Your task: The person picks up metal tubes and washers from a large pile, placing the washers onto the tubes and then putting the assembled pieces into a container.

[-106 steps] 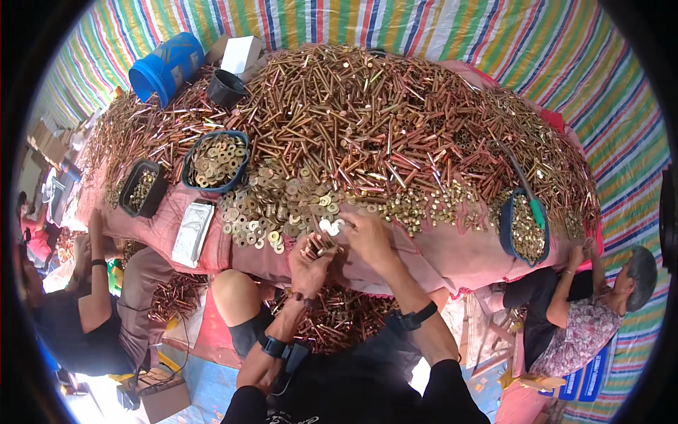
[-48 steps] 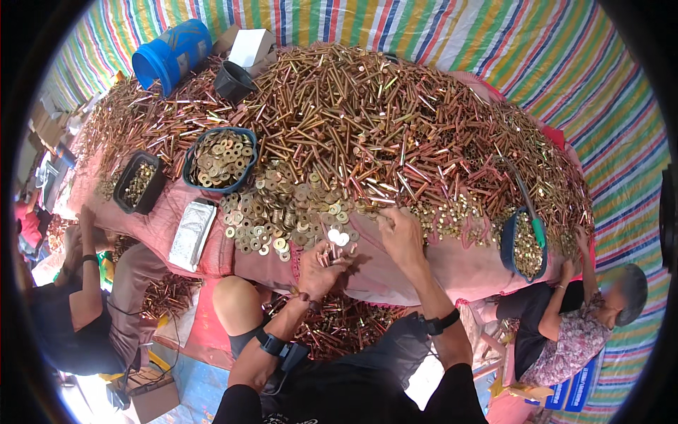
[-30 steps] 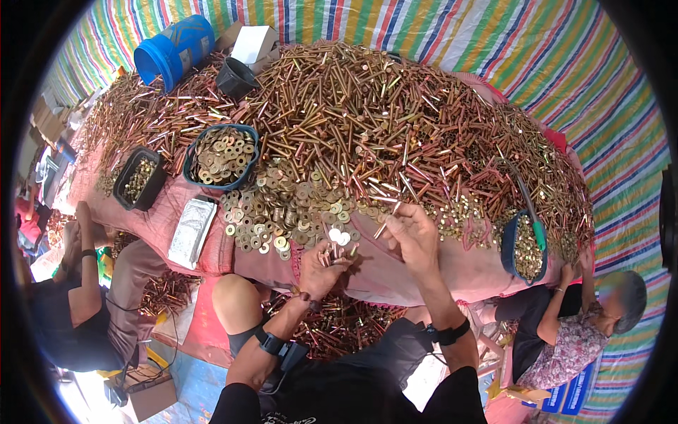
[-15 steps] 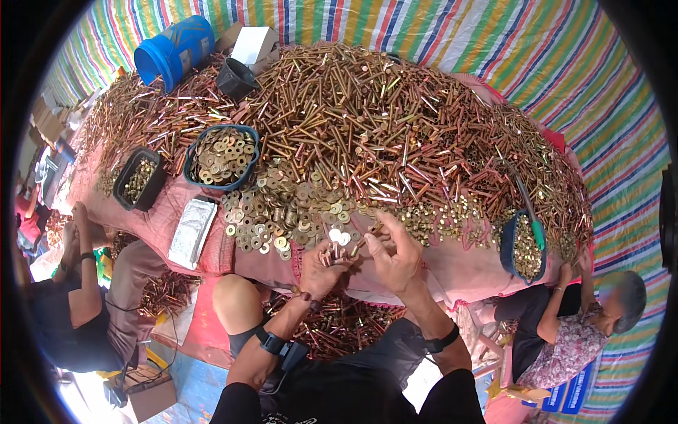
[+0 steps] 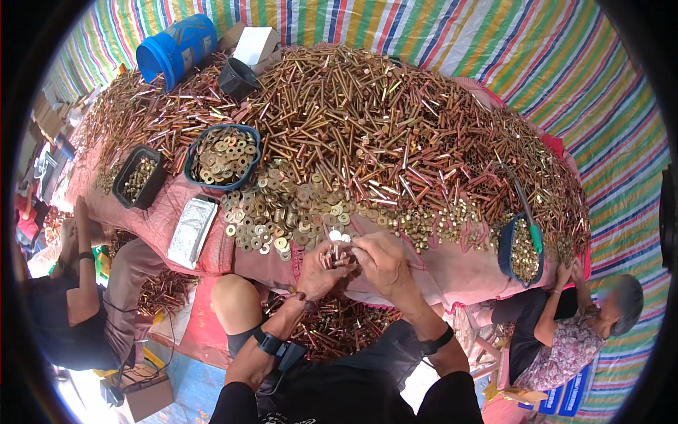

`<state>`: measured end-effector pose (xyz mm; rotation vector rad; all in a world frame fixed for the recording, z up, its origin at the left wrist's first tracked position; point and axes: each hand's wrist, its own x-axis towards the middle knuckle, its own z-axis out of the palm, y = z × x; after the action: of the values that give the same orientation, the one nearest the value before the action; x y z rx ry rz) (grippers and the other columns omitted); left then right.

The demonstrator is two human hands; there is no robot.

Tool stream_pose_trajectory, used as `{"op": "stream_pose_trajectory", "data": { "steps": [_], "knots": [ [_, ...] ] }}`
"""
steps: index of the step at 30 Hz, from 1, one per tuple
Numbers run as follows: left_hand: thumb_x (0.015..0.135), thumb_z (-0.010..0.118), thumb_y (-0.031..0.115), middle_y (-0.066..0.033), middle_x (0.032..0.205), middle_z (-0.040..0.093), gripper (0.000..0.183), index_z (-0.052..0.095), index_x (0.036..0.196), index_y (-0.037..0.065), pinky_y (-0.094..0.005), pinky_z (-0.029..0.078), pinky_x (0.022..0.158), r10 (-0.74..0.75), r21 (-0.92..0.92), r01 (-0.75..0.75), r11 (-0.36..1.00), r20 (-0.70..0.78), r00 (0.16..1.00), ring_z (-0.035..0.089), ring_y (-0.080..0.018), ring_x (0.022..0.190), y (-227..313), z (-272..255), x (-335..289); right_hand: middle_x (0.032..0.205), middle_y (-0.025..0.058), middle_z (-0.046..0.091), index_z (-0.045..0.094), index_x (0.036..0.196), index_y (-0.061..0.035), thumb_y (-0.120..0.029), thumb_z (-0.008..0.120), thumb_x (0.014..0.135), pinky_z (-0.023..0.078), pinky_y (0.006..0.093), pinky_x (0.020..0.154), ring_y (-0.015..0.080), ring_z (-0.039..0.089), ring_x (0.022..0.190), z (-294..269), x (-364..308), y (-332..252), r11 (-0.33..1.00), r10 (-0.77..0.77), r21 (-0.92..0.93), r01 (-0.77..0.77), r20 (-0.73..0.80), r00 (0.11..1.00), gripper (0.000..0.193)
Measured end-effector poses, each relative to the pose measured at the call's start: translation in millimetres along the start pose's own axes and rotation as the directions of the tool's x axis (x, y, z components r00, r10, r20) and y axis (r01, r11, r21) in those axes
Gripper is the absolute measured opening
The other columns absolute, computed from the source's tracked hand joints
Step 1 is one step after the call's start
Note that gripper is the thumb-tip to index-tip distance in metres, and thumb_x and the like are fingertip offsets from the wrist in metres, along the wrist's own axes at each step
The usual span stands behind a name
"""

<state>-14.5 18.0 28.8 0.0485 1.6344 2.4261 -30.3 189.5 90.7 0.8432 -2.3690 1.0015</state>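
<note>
My left hand (image 5: 320, 272) is closed around a small bunch of bolts (image 5: 337, 256), their ends poking up between thumb and fingers. Close against that bunch, my right hand (image 5: 385, 263) has its fingers drawn together at the bolt ends. Whatever sits in its fingertips is hidden. Just beyond both hands lies a spread of flat brass-coloured washers (image 5: 272, 218). To the right of the washers are scattered small nuts (image 5: 438, 225). Behind everything rises a large heap of long copper-coloured bolts (image 5: 395, 127).
A blue basin (image 5: 189, 173) of washers, a dark tub (image 5: 120, 187) of nuts and a silver packet (image 5: 192, 233) lie left. On the right stands a blue basket (image 5: 506, 254) of nuts with a green-handled tool (image 5: 535, 237). Co-workers sit on both sides. A blue bucket (image 5: 176, 49) lies tipped behind.
My right hand has come inward and down, its raised fingers folding together beside the bolts in my left hand. My left hand stays nearly in place.
</note>
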Motion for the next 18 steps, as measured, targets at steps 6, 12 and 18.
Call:
{"op": "stream_pose_trajectory", "data": {
  "steps": [6,12,18],
  "knots": [
    [0.077,0.066,-0.018,-0.0077,0.096,0.070,0.034,0.063,0.106,-0.001,-0.0289,0.058,0.080,-0.021,-0.001,0.021,1.000,-0.002,1.000,0.069,-0.0152,0.089,-10,-7,1,0.091,0.0148,0.068,0.070,0.105,0.0001,-0.012,0.066,0.097,0.052,0.0357,0.068,0.0270,0.067,0.081,9,-5,-1,0.963,0.166,0.210,-0.169,0.032,0.986,0.015],
    [0.080,0.068,-0.016,-0.0109,0.099,0.073,0.025,0.063,0.099,-0.002,-0.0294,0.058,0.081,0.029,0.010,-0.029,1.000,-0.036,0.999,0.071,-0.0171,0.091,-7,0,0,0.086,0.0163,0.064,0.072,0.105,-0.0026,-0.011,0.068,0.091,0.051,0.0418,0.067,0.0322,0.065,0.077,4,15,62,0.940,0.327,-0.078,-0.331,-0.065,0.943,0.017],
    [0.083,0.067,-0.015,-0.0111,0.102,0.072,0.023,0.063,0.102,-0.002,-0.0310,0.059,0.082,0.020,-0.022,-0.020,1.000,-0.028,0.999,0.072,-0.0179,0.091,-16,-4,1,0.086,0.0201,0.058,0.067,0.096,-0.0038,-0.014,0.066,0.090,0.047,0.0533,0.066,0.0419,0.063,0.078,10,34,90,0.859,0.303,-0.476,-0.188,0.179,0.936,0.012]
  ]
}}
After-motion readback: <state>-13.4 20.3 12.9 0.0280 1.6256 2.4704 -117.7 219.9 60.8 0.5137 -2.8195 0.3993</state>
